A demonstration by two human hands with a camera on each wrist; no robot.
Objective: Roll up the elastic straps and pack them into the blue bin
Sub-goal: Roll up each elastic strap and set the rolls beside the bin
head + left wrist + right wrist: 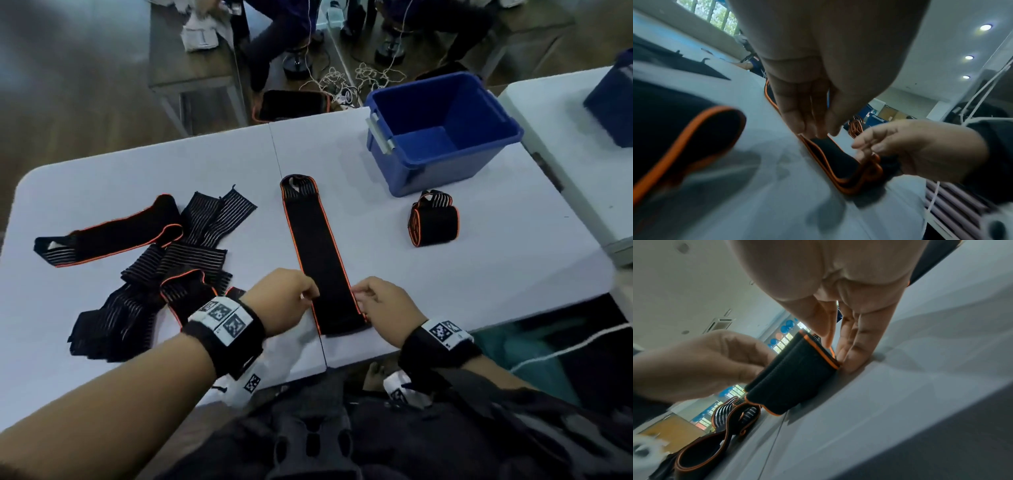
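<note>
One strap rolled, one started, several untouched; none binned yet.

Far left of the white bench (102,171): tangled heap of black elastic straps with orange edging and pale stripes (144,263), lying loose and unrolled.

Left hand (284,298): fingers curled at the near left edge of the flat strap, grip pinched on its orange border, as the left wrist view shows.

Centre: long black orange-edged strap laid flat (318,250), running away from the person, near end turned over into the first fold or two; rolling judged only just begun.

Right hand (383,305): fingertips down on the bench against the right edge of that same fold, thumb closing onto it; grip pinching the fold.

Right of centre: finished black-and-orange rolled strap (433,222), sitting on the bench just in front of the bin, not inside.

Far right: blue plastic bin with grey handle (442,164), interior bare as far as visible
</note>
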